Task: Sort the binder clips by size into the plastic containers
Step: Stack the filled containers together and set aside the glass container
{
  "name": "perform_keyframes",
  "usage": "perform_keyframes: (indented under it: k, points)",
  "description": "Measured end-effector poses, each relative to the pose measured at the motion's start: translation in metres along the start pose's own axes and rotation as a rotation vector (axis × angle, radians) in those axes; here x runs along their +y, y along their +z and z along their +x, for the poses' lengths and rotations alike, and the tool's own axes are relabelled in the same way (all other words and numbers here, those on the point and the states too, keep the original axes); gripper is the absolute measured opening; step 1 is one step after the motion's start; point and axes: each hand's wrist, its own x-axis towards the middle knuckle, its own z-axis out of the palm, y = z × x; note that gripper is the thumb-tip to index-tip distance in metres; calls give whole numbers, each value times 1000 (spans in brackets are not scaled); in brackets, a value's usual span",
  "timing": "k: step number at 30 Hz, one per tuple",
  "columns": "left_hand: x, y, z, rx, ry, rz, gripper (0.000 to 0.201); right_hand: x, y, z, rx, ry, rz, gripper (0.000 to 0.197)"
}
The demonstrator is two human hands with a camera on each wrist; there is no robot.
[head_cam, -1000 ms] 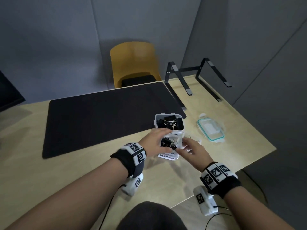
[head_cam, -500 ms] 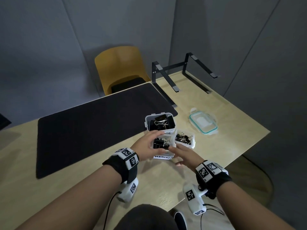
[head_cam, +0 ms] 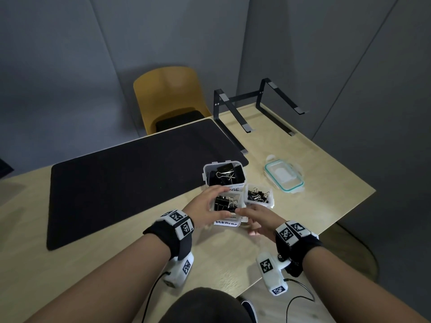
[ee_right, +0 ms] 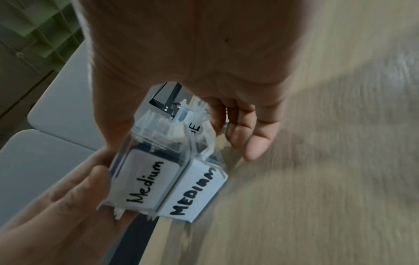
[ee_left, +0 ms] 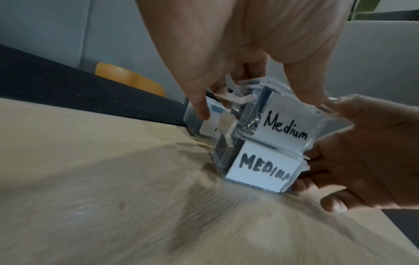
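Observation:
Three clear plastic containers stand together on the wooden table point(head_cam: 314, 201). The large one point(head_cam: 224, 174) holds big black clips. To its right, the small one point(head_cam: 258, 197) holds little clips. The medium container point(head_cam: 225, 203) point(ee_left: 285, 123) point(ee_right: 145, 181) holds mid-size clips and carries two "Medium" labels. My left hand point(head_cam: 219, 201) point(ee_left: 249, 93) grips it from the left and over the top, fingers curled over the rim. My right hand point(head_cam: 253, 217) point(ee_right: 181, 139) holds its near right side, thumb on one edge and fingers on the other.
A black desk mat point(head_cam: 128, 183) covers the table's left and middle. A teal-rimmed lid point(head_cam: 283, 176) lies to the right of the containers. A black laptop stand point(head_cam: 256, 108) sits at the far right corner, and a yellow chair point(head_cam: 170, 96) stands behind the table.
My right hand came off the small container and drew back to the medium container's near right side, uncovering the small one. My left hand stayed on the medium container. The head view shifted.

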Motion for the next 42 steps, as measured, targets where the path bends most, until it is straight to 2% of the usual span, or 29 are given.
perform_keyframes:
  k: [4,8,15,18,21,24,26,29,31,33,35,42]
  points:
    - [-2,2,0,11,-15,-17,66,7,-4,0,13,27,9,36]
    - [-3,3,1,13,-10,3,67,7,-5,-2,-11,-14,-10,31]
    - [-1,1,1,3,-27,56,67,-6,-2,-9,3,-16,-250,33]
    - [1,2,-1,19,-22,56,67,-8,-1,-11,81,-47,-314,41]
    - [2,2,-1,25,-18,67,68,-4,0,-8,249,-161,-412,49]
    - [3,0,-1,9,-30,89,68,-4,2,-7,318,-174,-335,38]
    - [3,0,-2,3,-35,88,69,-5,4,-7,257,-162,-222,31]
    - [7,1,-5,11,-48,77,68,-6,6,-8,212,-167,-95,35]
    - [9,1,-6,17,-54,67,67,-6,7,-10,261,-175,-30,18]
    - [10,1,-6,17,-53,65,67,-5,7,-8,309,-153,-1,41]
    - [10,1,-7,11,-49,68,67,-5,7,-7,338,-136,-13,53]
    - [12,0,-7,9,-55,53,67,-12,12,-2,375,-165,-209,50]
